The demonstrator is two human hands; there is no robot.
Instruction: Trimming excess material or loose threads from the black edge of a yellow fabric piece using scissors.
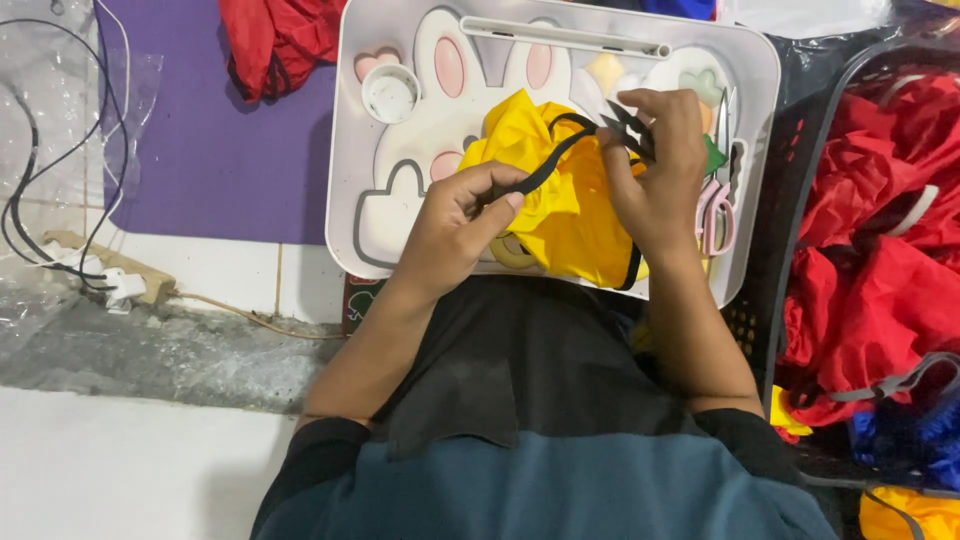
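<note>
Left hand (462, 222) pinches black strap (545, 167) on yellow fabric (560, 205).

White lap tray (365, 150) with rabbit print, yellow fabric (560, 215), pink scissors (715, 215), small white cup (390, 93)

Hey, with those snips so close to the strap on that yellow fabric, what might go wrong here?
The right hand holds black snips right at the black strap pinched by the left hand; the blades might nick the yellow fabric or a fingertip. The pink scissors near the tray's edge might get knocked off.
</note>
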